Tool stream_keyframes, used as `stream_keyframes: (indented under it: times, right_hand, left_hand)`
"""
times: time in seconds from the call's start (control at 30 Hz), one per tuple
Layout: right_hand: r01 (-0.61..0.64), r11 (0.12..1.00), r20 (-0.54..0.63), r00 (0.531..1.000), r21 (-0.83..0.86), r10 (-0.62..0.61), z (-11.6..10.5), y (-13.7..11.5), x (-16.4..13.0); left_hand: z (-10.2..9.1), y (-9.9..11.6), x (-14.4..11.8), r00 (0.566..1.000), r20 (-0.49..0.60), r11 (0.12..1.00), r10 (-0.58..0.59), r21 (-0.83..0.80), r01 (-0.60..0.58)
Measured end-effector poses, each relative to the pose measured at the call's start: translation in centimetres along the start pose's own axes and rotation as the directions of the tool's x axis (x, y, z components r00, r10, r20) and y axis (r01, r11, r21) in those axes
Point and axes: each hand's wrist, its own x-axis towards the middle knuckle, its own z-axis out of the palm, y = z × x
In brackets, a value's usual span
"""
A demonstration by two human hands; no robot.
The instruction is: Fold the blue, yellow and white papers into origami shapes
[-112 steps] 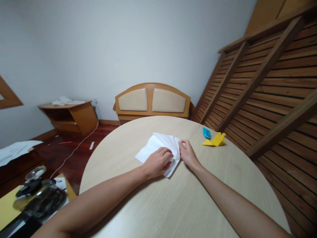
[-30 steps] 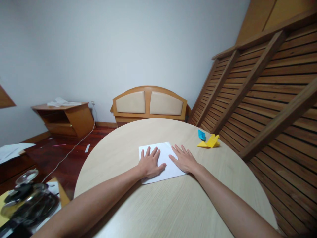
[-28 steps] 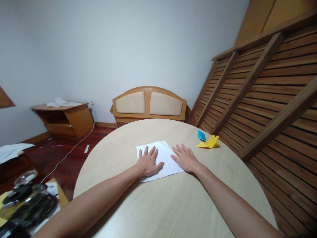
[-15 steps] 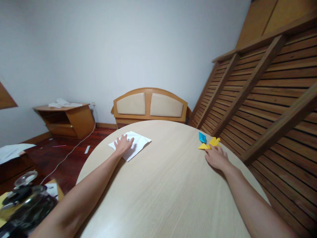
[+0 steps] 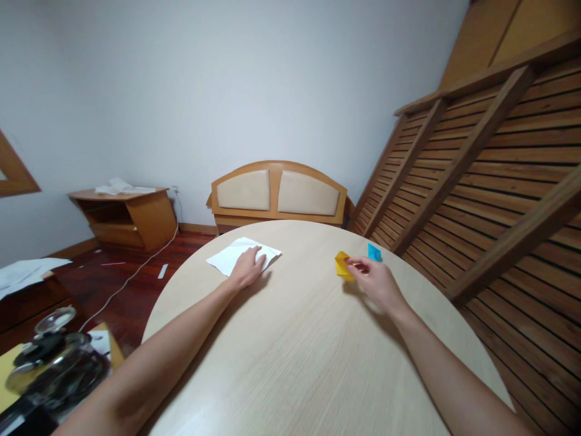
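Observation:
My right hand (image 5: 374, 283) pinches a yellow origami bird (image 5: 344, 266) between thumb and fingers, lifted a little above the table with a shadow beneath. Just behind that hand a small blue folded-paper piece (image 5: 374, 252) rests on the table, its lower part hidden by the hand. On the left lies a white sheet of paper (image 5: 227, 254), creased and slightly raised at its edges. My left hand (image 5: 247, 268) is over the near right part of this sheet, fingers loosely apart and holding nothing; whether they press on the paper I cannot tell.
The round, light wooden table (image 5: 290, 351) fills the foreground. A slatted wooden frame (image 5: 490, 181) leans along the right side, and a padded headboard (image 5: 278, 194) stands behind. At the lower left are a glass pot (image 5: 68, 369) and a low cabinet with papers (image 5: 34, 272).
My right hand has picked up the yellow origami bird and carried it left, away from the blue piece. My left hand has slid right across the white paper, towards its near edge.

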Motion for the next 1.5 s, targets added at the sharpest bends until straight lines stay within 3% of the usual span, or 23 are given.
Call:
stream_keyframes:
  times: [0.1,0.27,0.37,0.6,0.77,0.97,1.13,1.33,1.5]
  right_hand:
    - [-0.007,0.940,0.098,0.995,0.342,-0.028,1.5,-2.4,-1.0]
    - [-0.059,0.820,0.211,0.975,0.569,-0.076,2.8,-5.2,-2.4]
    - [-0.076,0.807,0.216,0.974,0.585,-0.065,3.1,-5.8,-2.8]
    - [-0.098,0.738,0.189,0.981,0.667,-0.041,3.3,-5.7,-2.7]
    - [-0.151,0.696,0.248,0.968,0.702,-0.040,3.6,-5.5,-2.8]
    - [-0.180,0.754,0.353,0.933,0.632,-0.073,3.7,-5.6,-3.3]
    - [-0.139,0.789,0.429,0.887,0.599,-0.170,4.4,-5.9,-4.3]
    - [-0.181,0.731,0.269,0.963,0.658,-0.004,6.5,-6.2,-4.6]
    - [-0.206,0.740,0.184,0.976,0.640,0.112,5.9,-5.3,-3.4]
  left_hand:
    - [-0.2,3.9,-2.5,0.987,0.080,0.942,0.139,-0.319,-0.107]
    - [0.1,9.0,-6.8,0.874,0.168,0.719,0.456,-0.649,-0.250]
    - [0.3,9.9,-7.7,0.860,0.159,0.677,0.486,-0.690,-0.256]
    - [-0.1,9.1,-7.6,0.825,0.191,0.673,0.532,-0.687,-0.275]
    - [0.1,9.8,-7.9,0.858,0.169,0.680,0.486,-0.689,-0.249]
    - [0.7,9.4,-7.7,0.918,0.081,0.757,0.388,-0.597,-0.267]
    - [1.4,8.5,-7.0,0.977,-0.045,0.815,0.210,-0.544,-0.200]
    - [1.7,8.7,-7.0,0.974,-0.029,0.850,0.223,-0.484,-0.209]
    - [1.6,8.7,-7.0,0.968,0.049,0.857,0.248,-0.477,-0.196]
